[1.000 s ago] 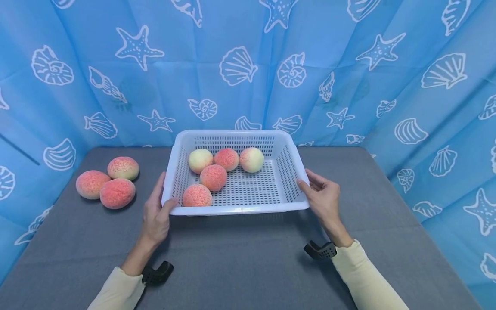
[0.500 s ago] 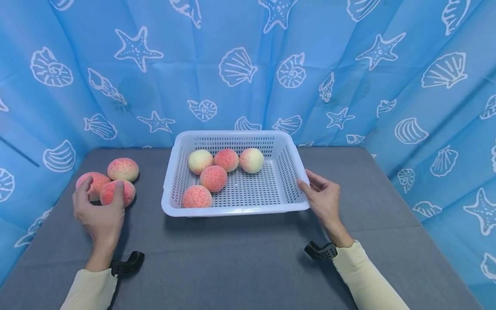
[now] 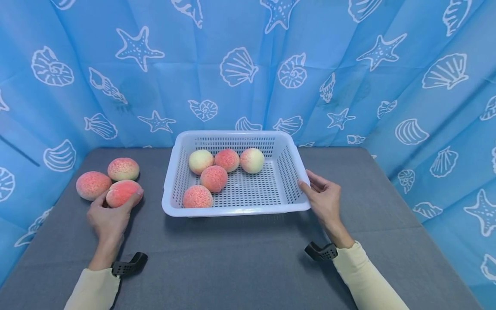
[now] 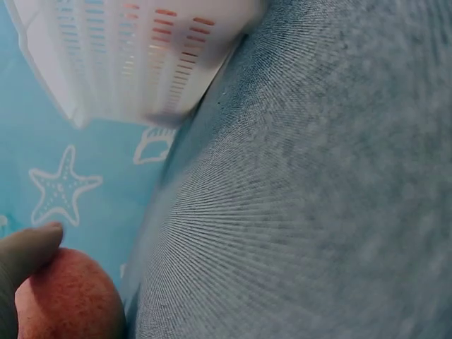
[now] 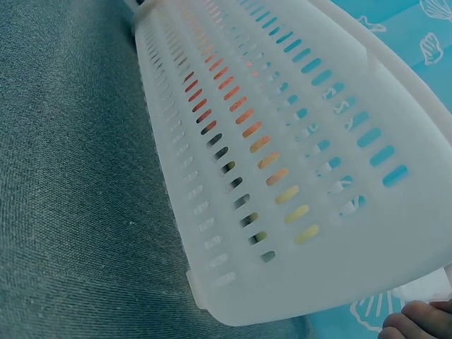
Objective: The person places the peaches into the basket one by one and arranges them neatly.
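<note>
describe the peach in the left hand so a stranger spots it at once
Find the white basket on the gray table, then look left to the three peaches outside it. The target is the frontmost, a red-pink peach, the only one gripped by the left hand.

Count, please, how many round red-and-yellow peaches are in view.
8 peaches. In the white rectangular plastic basket: three along the back, one before them, one near the front-left corner. Outside it: two on the grey cloth, one in the left hand.

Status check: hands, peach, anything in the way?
Left hand gripping front loose peach. Right hand holding basket at right side. Two more peaches close by; no blockage seen toward basket.
</note>
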Action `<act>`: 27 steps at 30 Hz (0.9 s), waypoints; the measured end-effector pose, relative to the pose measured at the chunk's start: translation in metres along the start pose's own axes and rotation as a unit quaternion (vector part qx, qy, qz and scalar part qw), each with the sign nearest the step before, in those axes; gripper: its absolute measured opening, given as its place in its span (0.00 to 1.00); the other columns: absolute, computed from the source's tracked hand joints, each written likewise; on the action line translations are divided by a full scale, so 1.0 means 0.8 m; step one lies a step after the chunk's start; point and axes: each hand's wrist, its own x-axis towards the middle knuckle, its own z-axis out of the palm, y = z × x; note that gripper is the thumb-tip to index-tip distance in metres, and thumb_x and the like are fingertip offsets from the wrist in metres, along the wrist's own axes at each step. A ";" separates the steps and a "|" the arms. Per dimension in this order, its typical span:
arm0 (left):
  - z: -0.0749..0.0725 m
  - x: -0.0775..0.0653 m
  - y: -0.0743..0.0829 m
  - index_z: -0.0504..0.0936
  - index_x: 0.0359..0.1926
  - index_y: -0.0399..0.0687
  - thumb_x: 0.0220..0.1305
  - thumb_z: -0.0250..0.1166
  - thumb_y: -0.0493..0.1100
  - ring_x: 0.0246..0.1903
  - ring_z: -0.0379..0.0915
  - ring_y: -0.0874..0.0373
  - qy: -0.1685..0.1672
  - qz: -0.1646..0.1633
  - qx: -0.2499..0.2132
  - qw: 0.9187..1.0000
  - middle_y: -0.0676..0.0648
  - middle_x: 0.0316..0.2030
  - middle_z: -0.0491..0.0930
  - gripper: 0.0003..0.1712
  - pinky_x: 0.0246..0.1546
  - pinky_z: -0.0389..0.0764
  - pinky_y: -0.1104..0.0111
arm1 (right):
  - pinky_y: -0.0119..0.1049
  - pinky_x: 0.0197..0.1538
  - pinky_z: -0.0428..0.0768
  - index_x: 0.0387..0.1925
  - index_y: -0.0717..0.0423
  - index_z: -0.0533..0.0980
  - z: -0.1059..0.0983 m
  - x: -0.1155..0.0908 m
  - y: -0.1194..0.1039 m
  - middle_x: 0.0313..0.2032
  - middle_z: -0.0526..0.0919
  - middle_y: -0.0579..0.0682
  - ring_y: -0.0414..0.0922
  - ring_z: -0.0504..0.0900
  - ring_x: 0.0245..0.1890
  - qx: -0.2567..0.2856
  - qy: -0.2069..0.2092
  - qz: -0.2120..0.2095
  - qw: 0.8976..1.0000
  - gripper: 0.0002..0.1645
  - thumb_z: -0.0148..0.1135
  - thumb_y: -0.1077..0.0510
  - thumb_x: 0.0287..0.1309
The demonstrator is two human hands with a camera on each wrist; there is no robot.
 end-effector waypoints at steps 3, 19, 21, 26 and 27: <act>0.002 0.001 -0.001 0.71 0.71 0.45 0.53 0.78 0.55 0.60 0.68 0.50 -0.028 -0.004 0.002 1.000 0.42 0.65 0.73 0.47 0.63 0.68 0.52 | 0.27 0.41 0.83 0.61 0.67 0.77 -0.001 -0.001 -0.002 0.52 0.84 0.65 0.60 0.85 0.50 0.005 -0.001 0.004 1.000 0.26 0.69 0.67 0.61; -0.010 -0.025 0.074 0.84 0.55 0.41 0.48 0.80 0.31 0.47 0.74 0.53 -0.041 0.073 -0.268 0.960 0.45 0.48 0.80 0.30 0.43 0.79 0.80 | 0.31 0.41 0.84 0.60 0.67 0.78 0.003 0.001 -0.002 0.51 0.85 0.64 0.59 0.86 0.49 0.003 0.000 0.002 1.000 0.26 0.69 0.67 0.60; -0.012 -0.030 0.096 0.84 0.55 0.40 0.46 0.80 0.30 0.47 0.76 0.52 -0.058 0.096 -0.296 0.948 0.43 0.48 0.80 0.31 0.44 0.80 0.78 | 0.33 0.42 0.84 0.60 0.67 0.78 0.003 0.001 -0.002 0.52 0.85 0.64 0.59 0.86 0.49 0.005 -0.002 0.002 1.000 0.26 0.69 0.67 0.60; 0.002 -0.038 0.148 0.84 0.58 0.40 0.46 0.80 0.30 0.47 0.78 0.52 -0.131 0.126 -0.307 0.934 0.41 0.50 0.82 0.34 0.46 0.80 0.76 | 0.39 0.44 0.83 0.60 0.68 0.78 0.000 0.000 -0.002 0.52 0.84 0.65 0.59 0.85 0.50 0.015 -0.001 -0.001 1.000 0.26 0.69 0.68 0.60; 0.008 -0.039 0.158 0.83 0.59 0.41 0.47 0.80 0.30 0.47 0.78 0.52 -0.148 0.131 -0.298 0.934 0.42 0.50 0.82 0.34 0.47 0.80 0.76 | 0.38 0.43 0.83 0.59 0.68 0.78 0.000 0.000 -0.002 0.52 0.84 0.65 0.59 0.86 0.50 0.017 -0.001 -0.001 1.000 0.26 0.69 0.68 0.60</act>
